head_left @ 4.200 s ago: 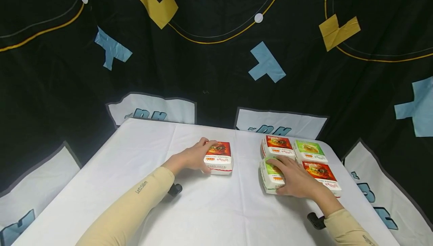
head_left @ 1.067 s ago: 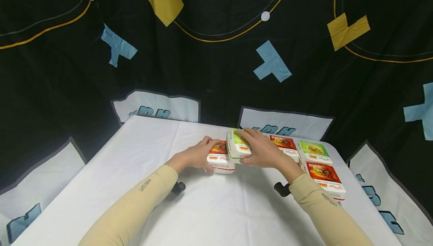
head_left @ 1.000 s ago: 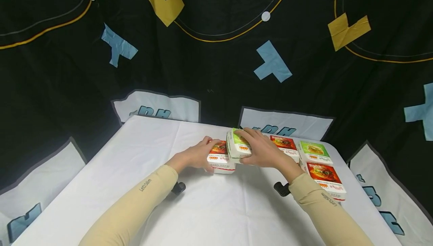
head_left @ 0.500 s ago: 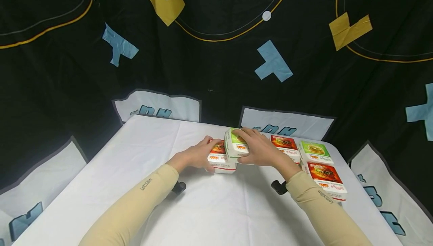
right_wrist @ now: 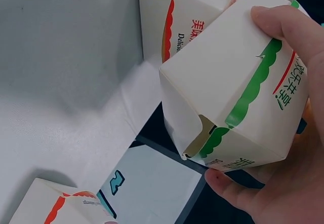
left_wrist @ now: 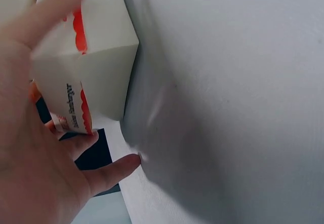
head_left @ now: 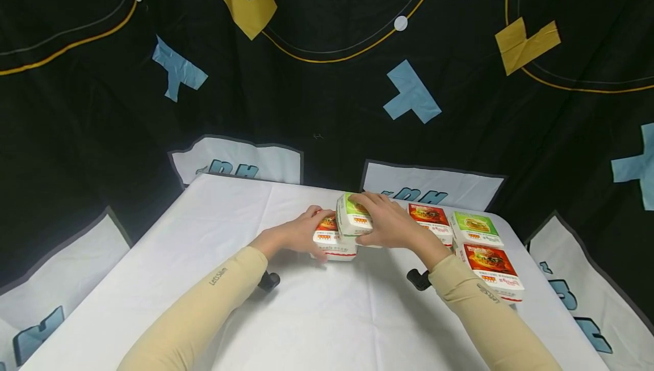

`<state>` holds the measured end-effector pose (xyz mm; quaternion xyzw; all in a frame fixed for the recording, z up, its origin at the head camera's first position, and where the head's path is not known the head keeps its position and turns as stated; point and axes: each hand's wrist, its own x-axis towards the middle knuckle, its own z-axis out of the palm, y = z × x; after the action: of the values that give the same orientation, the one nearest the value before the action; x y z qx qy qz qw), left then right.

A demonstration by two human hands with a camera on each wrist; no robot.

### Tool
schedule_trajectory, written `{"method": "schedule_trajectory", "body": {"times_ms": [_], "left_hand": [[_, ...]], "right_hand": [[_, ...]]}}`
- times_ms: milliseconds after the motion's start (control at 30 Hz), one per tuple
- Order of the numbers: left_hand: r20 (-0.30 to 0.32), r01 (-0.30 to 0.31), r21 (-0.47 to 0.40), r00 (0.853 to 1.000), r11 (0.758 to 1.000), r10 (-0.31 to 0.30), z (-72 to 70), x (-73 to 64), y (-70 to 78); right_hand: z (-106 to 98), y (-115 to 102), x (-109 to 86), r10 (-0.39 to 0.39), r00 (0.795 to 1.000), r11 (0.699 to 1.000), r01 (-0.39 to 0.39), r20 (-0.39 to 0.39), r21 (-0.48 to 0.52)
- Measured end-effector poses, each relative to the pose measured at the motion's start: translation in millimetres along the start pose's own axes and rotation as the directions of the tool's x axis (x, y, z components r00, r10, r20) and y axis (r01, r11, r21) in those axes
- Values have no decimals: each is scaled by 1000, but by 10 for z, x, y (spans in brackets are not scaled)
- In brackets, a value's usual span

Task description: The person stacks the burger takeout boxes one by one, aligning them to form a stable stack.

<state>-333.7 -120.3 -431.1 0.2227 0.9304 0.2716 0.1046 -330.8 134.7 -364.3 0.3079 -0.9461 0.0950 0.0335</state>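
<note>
A white burger box with a red top [head_left: 334, 251] stands on the white table, left of the other boxes at the right. My left hand [head_left: 298, 232] straddles its left side; in the left wrist view the blurred thumb crosses the box's white side [left_wrist: 109, 77] and other fingers spread beyond it, two fingertips at its far corner. My right hand [head_left: 389, 224] grips a burger box with a green top [head_left: 352, 223], tilted, over the right part of the red-topped one. In the right wrist view, thumb and fingers clasp the green-banded box [right_wrist: 212, 77], which overlaps the red-banded one [right_wrist: 154, 26].
At the right stand a red-topped box [head_left: 430, 215], a green-topped box [head_left: 476, 228] and a nearer red-topped box [head_left: 491, 263]. White cloth [head_left: 327, 325] covers the table. Behind the table's back edge hangs a dark curtain [head_left: 317, 110] with blue and gold shapes.
Over the earlier seconds my right hand has carried the green-topped box left from the group; lately it shifts slightly further left. My left thumb has moved slightly along the red-topped box's front.
</note>
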Motion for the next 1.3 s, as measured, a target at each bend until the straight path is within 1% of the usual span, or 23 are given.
{"method": "schedule_trajectory", "body": {"times_ms": [200, 333, 433, 600, 733, 1067, 1300], "left_hand": [[41, -1, -60, 999, 998, 3, -38, -4, -21], [20, -4, -83, 1000, 997, 6, -54, 3, -25], [3, -1, -102, 1000, 995, 1, -54, 0, -21], [6, 18, -122, 1000, 992, -17, -53, -19, -16], [-2, 25, -148, 1000, 989, -25, -48, -24, -20], [-22, 0, -146, 1000, 989, -4, -21, 12, -75], [-24, -14, -160, 1000, 987, 11, -13, 16, -73]], "right_hand": [[8, -32, 26, 26, 1000, 999, -26, 6, 20], [3, -44, 51, 57, 998, 997, -57, 1, 47], [-1, -55, 63, 66, 998, 996, -66, 3, 51], [-15, -92, 82, 54, 998, 997, -55, 22, 50], [-33, -126, 101, 37, 999, 998, -38, 19, 48], [-38, -191, 143, 24, 1000, 1000, -24, 16, 15], [-32, -218, 165, 27, 999, 999, -27, 23, 18]]}}
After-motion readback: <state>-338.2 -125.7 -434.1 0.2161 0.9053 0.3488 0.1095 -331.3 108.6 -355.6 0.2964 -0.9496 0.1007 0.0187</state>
